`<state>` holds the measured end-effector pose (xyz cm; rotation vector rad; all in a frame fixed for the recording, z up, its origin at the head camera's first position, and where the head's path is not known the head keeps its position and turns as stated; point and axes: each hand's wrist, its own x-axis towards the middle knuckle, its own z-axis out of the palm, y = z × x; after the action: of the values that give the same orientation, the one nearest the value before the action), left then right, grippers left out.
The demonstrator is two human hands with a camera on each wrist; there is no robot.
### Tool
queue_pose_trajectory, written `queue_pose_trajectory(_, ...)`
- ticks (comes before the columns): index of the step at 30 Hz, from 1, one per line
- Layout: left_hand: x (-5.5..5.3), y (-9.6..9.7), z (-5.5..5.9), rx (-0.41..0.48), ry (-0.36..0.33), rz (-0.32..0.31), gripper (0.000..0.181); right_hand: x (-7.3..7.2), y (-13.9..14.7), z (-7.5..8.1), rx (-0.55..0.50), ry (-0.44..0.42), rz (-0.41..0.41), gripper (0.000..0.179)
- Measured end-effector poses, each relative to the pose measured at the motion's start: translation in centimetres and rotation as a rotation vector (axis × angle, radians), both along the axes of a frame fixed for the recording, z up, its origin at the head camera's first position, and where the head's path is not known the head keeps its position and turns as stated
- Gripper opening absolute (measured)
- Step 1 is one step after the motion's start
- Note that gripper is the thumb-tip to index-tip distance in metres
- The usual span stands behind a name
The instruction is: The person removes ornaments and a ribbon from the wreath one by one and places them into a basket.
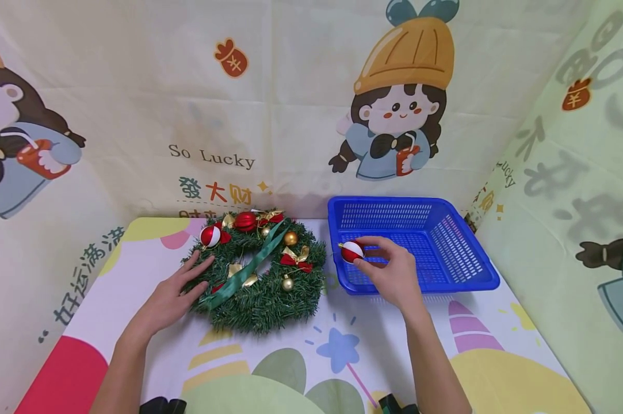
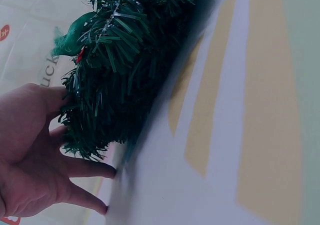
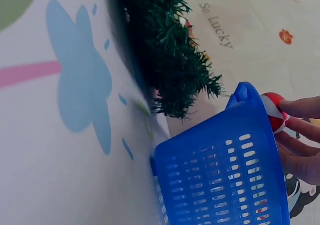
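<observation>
Left of the red-white ball [image 1: 352, 252] my right hand [image 1: 392, 271] is pinching, my spread left hand [image 1: 170, 298] is touching the bristly green wreath's [image 1: 270, 296] left edge.

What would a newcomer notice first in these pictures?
Probably the blue basket at right in the head view, with the right hand holding a red-and-white ball over its left part. Then the green wreath left of it, which the left hand touches. Above the basket, a cartoon figure is printed on the backdrop.
</observation>
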<state>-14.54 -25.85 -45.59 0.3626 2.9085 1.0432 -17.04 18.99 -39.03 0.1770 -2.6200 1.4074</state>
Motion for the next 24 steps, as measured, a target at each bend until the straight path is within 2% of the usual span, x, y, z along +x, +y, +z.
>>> queue_pose_trajectory(14,-0.13,-0.19,-0.14,0.008,-0.007,0.004,0.059,-0.51,0.89,-0.15,0.127,-0.133,-0.015,0.038)
queue_pose_trajectory(24,-0.14,-0.10,-0.18,0.007,-0.022,0.007,0.060,-0.50,0.60,-0.69,0.200,-0.175,-0.017,0.033)
